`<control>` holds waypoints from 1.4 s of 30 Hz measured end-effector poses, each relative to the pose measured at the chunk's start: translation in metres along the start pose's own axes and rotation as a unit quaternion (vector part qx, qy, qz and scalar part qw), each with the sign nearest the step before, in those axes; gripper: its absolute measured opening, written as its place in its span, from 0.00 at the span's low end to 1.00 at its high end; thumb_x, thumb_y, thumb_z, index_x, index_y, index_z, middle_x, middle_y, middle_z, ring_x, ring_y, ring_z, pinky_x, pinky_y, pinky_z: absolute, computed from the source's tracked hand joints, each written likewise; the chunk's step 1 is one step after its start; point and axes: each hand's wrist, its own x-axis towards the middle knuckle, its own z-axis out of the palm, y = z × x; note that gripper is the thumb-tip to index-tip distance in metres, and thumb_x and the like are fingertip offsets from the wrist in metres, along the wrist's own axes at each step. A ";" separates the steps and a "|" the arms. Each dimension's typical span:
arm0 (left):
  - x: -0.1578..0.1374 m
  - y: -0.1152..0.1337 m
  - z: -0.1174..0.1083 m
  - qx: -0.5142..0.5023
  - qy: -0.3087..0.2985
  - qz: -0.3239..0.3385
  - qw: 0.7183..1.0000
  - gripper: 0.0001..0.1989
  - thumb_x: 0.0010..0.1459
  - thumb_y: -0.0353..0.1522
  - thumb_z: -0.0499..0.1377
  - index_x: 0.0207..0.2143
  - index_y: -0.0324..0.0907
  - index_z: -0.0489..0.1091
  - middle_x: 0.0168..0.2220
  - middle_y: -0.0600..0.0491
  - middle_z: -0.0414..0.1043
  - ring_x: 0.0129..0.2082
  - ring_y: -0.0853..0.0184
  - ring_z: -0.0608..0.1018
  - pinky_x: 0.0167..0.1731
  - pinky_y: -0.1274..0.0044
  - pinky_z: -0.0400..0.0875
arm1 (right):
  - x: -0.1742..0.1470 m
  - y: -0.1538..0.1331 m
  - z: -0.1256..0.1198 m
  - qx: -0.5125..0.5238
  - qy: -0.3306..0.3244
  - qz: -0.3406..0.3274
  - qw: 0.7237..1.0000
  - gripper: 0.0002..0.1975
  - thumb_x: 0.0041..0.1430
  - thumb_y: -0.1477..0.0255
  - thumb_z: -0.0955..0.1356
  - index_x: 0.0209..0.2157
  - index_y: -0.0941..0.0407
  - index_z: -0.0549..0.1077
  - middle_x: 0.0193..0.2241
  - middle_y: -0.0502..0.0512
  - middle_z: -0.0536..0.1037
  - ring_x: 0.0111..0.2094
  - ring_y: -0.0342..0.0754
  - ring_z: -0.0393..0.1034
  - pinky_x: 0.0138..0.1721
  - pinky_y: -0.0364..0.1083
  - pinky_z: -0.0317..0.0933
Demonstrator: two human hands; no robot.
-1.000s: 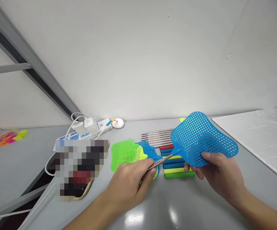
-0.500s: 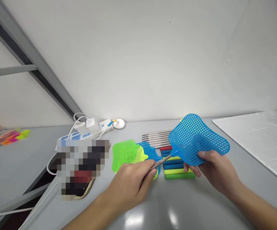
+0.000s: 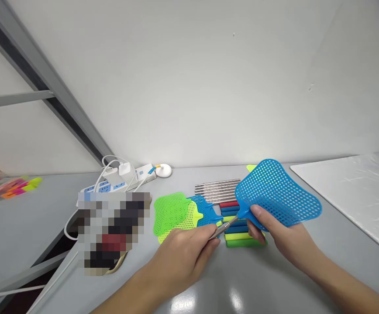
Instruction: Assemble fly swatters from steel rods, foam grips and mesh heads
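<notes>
My left hand [image 3: 187,250] is closed around a metal rod [image 3: 224,227], whose far end meets the neck of a blue fly swatter head [image 3: 274,192]. My right hand [image 3: 281,231] pinches that perforated head near its neck, thumb on top and fingers underneath. Beyond my left hand lie a green swatter head [image 3: 171,211], a yellow one [image 3: 194,213] and blue ones [image 3: 205,207], overlapping. Behind and below the held swatter is a row of coloured handle tubes [image 3: 245,243], partly covered. Several metal rods [image 3: 215,190] lie side by side at the back.
At the left stand a power strip [image 3: 104,188] with plugs and white cables, a round white device [image 3: 163,170] and a pixelated object [image 3: 114,233]. A white wrapped panel [image 3: 353,183] lies at the right. Bright coloured items [image 3: 9,187] lie far left, beyond a metal frame [image 3: 55,93].
My right hand has shifted its grip from the blue head's mesh towards its neck. The swatter and both hands have moved slightly right and down in view.
</notes>
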 end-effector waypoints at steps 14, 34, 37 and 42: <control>-0.001 0.023 0.019 -0.478 -0.079 -0.148 0.862 0.19 0.67 0.46 0.48 0.41 0.40 0.67 0.19 0.63 0.51 0.18 0.77 0.53 0.17 0.81 0.45 | -0.002 0.004 -0.005 0.002 -0.099 0.092 0.991 0.28 0.66 0.54 0.59 0.16 0.54 0.60 0.14 0.47 0.63 0.18 0.42 0.58 0.25 0.44 0.56; 0.001 0.028 0.002 -0.405 -0.137 -0.159 0.890 0.19 0.68 0.46 0.45 0.36 0.42 0.65 0.18 0.63 0.56 0.17 0.76 0.58 0.18 0.82 0.51 | -0.020 0.006 0.022 -0.030 0.071 0.043 0.996 0.22 0.60 0.55 0.66 0.18 0.54 0.66 0.21 0.49 0.67 0.26 0.45 0.63 0.30 0.44 0.62; 0.001 0.023 -0.011 -0.389 -0.164 -0.173 0.890 0.19 0.67 0.47 0.45 0.35 0.43 0.64 0.19 0.62 0.57 0.18 0.75 0.60 0.18 0.82 0.55 | -0.009 0.006 0.004 -0.034 0.126 0.055 0.990 0.24 0.61 0.56 0.66 0.17 0.54 0.65 0.20 0.49 0.65 0.24 0.44 0.61 0.29 0.44 0.60; 0.003 0.012 -0.023 -0.372 -0.175 -0.184 0.893 0.20 0.67 0.48 0.46 0.33 0.43 0.64 0.20 0.61 0.58 0.21 0.74 0.64 0.23 0.82 0.63 | 0.019 0.008 -0.032 0.121 0.199 0.003 0.972 0.20 0.60 0.63 0.68 0.19 0.53 0.59 0.17 0.44 0.54 0.21 0.42 0.53 0.26 0.45 0.59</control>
